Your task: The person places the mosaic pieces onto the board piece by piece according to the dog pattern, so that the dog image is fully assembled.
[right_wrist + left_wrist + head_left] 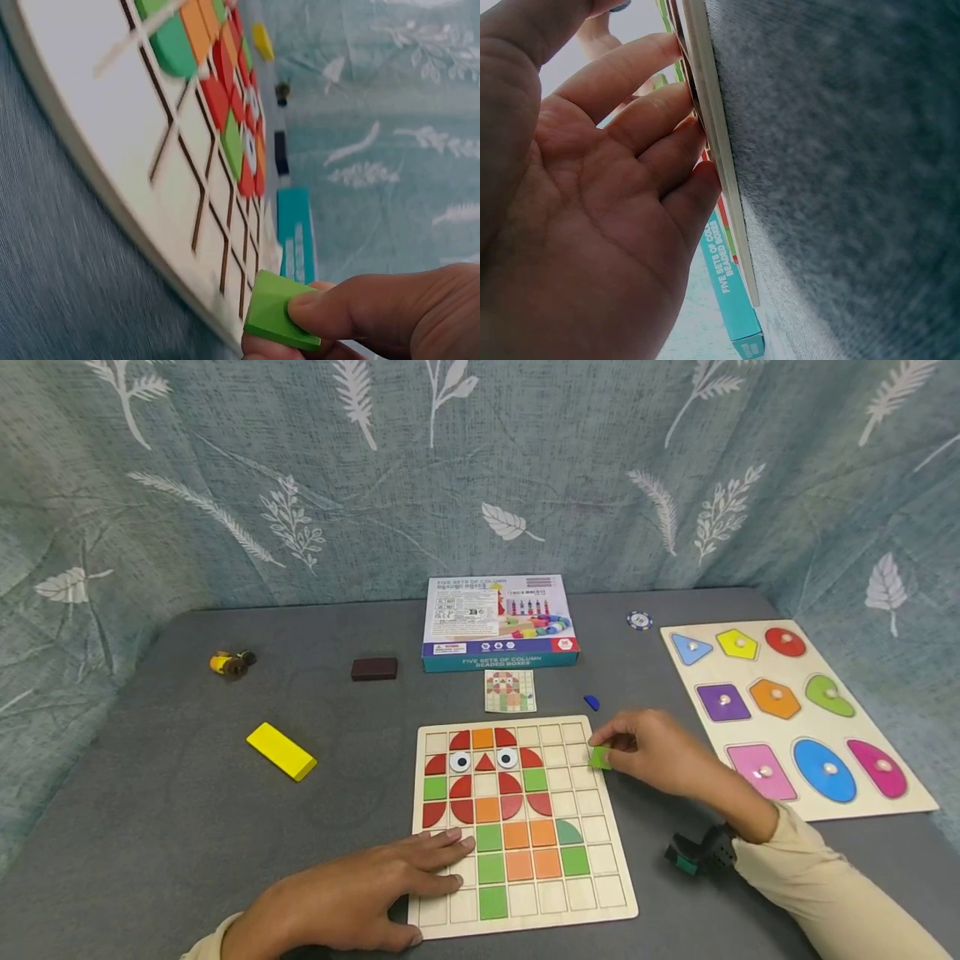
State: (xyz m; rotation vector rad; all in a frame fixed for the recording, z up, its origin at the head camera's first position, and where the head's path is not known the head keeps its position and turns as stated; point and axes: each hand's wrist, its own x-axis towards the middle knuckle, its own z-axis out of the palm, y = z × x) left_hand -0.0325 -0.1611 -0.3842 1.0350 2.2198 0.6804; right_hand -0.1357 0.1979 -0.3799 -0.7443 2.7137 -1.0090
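A wooden grid board holds red, orange and green tiles, with two round eye pieces among them. My left hand rests with extended fingers on its lower left part, and in the left wrist view the fingertips touch the face of the board. Between thumb and fingers, my right hand pinches a green square tile at the board's upper right edge. A small card with a similar printed pattern lies behind the board. Close to the right hand is a blue half-round piece.
A beaded-boxes carton stands behind the card. To the right lies a knobbed shape puzzle, with a poker chip beyond. On the left are a yellow block, a dark brown block and a small yellow-and-black figure.
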